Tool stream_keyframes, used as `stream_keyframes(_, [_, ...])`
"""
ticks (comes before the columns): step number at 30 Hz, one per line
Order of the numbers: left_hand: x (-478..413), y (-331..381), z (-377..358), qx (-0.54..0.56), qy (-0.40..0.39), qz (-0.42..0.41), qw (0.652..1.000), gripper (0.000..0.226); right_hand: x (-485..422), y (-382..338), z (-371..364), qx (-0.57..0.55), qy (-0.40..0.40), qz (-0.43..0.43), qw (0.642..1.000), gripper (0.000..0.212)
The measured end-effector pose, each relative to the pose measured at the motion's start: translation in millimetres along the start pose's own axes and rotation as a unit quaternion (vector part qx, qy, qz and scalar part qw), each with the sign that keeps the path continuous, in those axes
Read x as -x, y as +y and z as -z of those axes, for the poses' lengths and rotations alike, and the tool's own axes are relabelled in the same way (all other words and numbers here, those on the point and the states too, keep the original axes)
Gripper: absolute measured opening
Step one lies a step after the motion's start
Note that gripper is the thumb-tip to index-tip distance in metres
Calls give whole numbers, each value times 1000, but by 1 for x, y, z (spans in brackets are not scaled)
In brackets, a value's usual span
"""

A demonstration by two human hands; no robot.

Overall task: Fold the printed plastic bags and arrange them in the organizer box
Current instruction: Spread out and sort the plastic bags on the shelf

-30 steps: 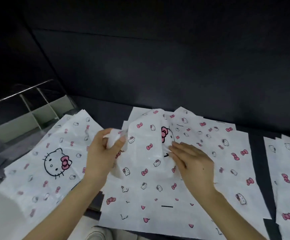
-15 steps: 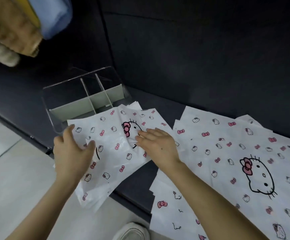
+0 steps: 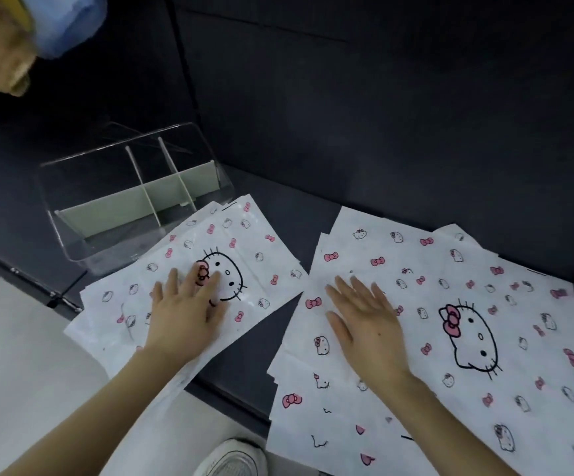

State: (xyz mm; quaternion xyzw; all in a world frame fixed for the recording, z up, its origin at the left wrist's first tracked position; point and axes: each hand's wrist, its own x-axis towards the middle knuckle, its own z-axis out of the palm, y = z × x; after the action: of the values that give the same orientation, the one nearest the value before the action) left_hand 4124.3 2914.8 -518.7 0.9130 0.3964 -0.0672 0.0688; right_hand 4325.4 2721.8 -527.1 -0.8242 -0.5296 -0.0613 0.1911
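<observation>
The left hand (image 3: 184,314) lay released, its fingers straight and spread, pressing palm-down on the left pile of bags (image 3: 261,242). Its fingertips covered part of the large cat face and pink bow printed on the top bag. The right hand (image 3: 368,324) was likewise released and flat, fingers straight and pointing toward 11 o'clock. It lay on the near left part of the right pile of bags (image 3: 416,269); whether it pressed down or only rested there could not be told.

The left pile was white plastic printed with small cat heads and pink bows. It lay unfolded and slightly fanned, and its near corner hung over the front edge of the dark surface (image 3: 295,207). The right pile, at 3 o'clock from it, carried the same print with a big cat face at 3 o'clock from the right hand. A narrow strip of the surface showed between the two piles.

At 11 o'clock from the left hand stood the clear organizer box (image 3: 113,152), split by two upright dividers, and the left pile's far edge reached its near wall. A white shoe (image 3: 234,456) showed on the pale floor (image 3: 21,338) at 6 o'clock. Blurred bundled cloth (image 3: 4,46) filled the 10 o'clock corner.
</observation>
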Motion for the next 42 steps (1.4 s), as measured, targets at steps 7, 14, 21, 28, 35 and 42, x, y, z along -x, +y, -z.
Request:
stream_keyframes(7, [12,109,-2,173,172,-144,959,22,115,111,66,115,55,-244,961,80])
stream_keyframes(14, [6,198,-24,55,94,-206,972,47,155,156,61,182,-3,-313,932,78])
stream_keyframes(21, [7,215,-30,105,142,-233,956,21,146,137,65,94,105,-279,950,64])
stream_keyframes(28, [20,194,11,300,209,-192,911,39,119,111,86,-122,177,-250,944,50])
stream_keyframes(35, [25,101,57,252,314,-115,908,26,42,45,60,-107,187,-125,969,46])
stream_keyframes(42, [34,-18,61,71,360,60,928,35,-43,-44,-1,-22,115,-28,993,40])
